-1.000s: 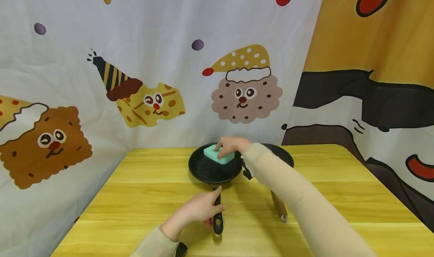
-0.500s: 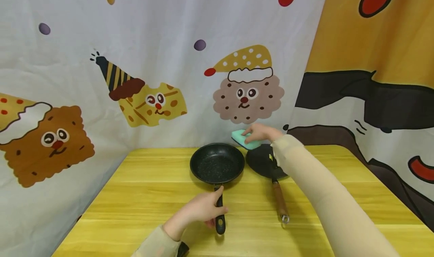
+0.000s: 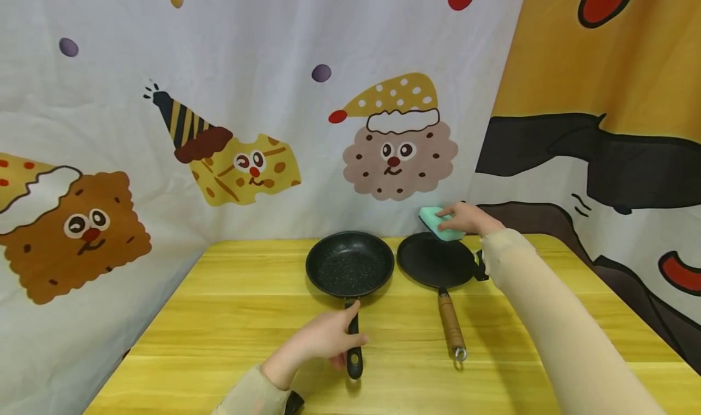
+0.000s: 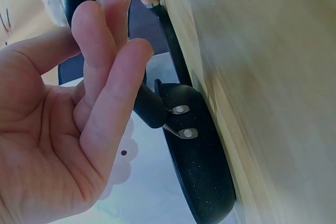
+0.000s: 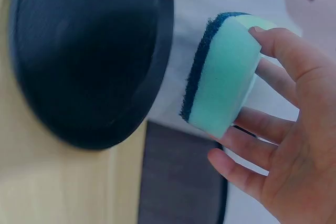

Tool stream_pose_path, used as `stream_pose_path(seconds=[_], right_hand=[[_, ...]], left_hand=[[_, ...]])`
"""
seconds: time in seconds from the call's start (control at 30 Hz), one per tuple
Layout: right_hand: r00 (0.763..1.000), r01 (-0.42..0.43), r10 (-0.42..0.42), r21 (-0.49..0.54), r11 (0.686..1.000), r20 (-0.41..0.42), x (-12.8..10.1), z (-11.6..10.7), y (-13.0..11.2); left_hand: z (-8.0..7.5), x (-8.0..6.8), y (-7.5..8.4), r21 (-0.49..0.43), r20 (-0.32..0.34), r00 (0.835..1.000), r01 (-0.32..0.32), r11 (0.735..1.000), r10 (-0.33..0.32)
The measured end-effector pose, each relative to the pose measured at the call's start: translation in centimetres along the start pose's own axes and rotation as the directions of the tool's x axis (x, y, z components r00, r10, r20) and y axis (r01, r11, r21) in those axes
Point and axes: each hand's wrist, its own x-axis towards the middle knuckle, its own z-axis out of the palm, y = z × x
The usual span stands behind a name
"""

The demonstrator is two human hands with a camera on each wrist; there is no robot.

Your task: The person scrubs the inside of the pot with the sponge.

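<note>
In the head view, my left hand (image 3: 323, 334) grips the black handle (image 3: 354, 361) of a speckled black frying pan (image 3: 350, 264), which sits on the table. The left wrist view shows fingers curled round that handle, with the riveted pan side (image 4: 202, 161) beyond. My right hand (image 3: 472, 217) pinches a mint-green sponge (image 3: 442, 224) between thumb and fingers. It hangs above the far edge of a flat black griddle pan (image 3: 435, 264) with a wooden handle (image 3: 450, 322). On the right wrist view, the sponge's dark scouring side (image 5: 200, 69) faces the griddle pan (image 5: 94, 56), apart from it.
Both pans stand side by side on a yellow wood-grain table (image 3: 246, 317), handles toward me. Behind the table's far edge hangs a white curtain (image 3: 263, 38) printed with cartoon biscuits and cheese.
My right hand has lifted the sponge out of the frying pan and carried it rightward, over the griddle pan. My left hand keeps its grip on the handle.
</note>
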Motion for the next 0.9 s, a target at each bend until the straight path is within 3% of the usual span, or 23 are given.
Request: stream_pose_path(seconds=[0.33, 0.9], right_hand=[[0.994, -0.104, 0.105, 0.013, 0.994, -0.042, -2.7, -0.3, 5.5], [0.964, -0.265, 0.265, 0.025, 0.964, -0.011, -7.0, 0.0, 11.1]], left_hand=[[-0.2, 0.1, -0.2, 0.029, -0.022, 1.000, -0.003, 1.000, 0.004], [-0.8, 0.4, -0.8, 0.017, -0.036, 0.999, -0.014, 1.000, 0.015]])
